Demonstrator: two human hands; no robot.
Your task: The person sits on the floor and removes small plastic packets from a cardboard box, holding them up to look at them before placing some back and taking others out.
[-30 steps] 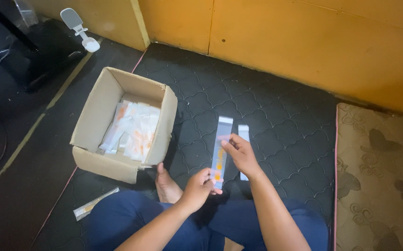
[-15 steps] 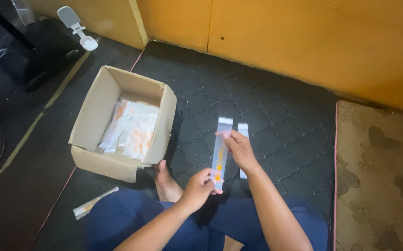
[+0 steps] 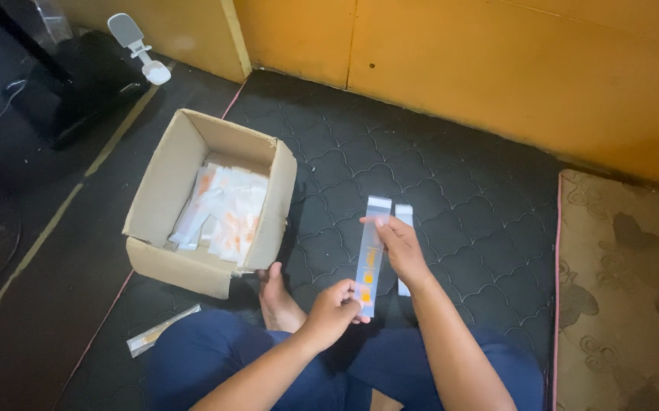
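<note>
A person sits on a dark mat [image 3: 451, 183] on the floor, legs in blue pants. Both hands hold one long clear packet [image 3: 370, 255] with orange marks near its lower end. The left hand [image 3: 333, 308] pinches the bottom of the packet. The right hand [image 3: 399, 247] grips it higher up, with fingers near the top. The packet stands almost upright in front of the person, above the mat. A white strip [image 3: 404, 221] lies on the mat just behind the right hand. An open box [image 3: 163, 183] sits to the left, next to a bare foot [image 3: 278, 301]. Inside the box are more packets [image 3: 227, 213], white and orange. One more packet [image 3: 160, 331] lies on the floor by the left knee. A brown rug [image 3: 626, 304] is on the right.
</note>
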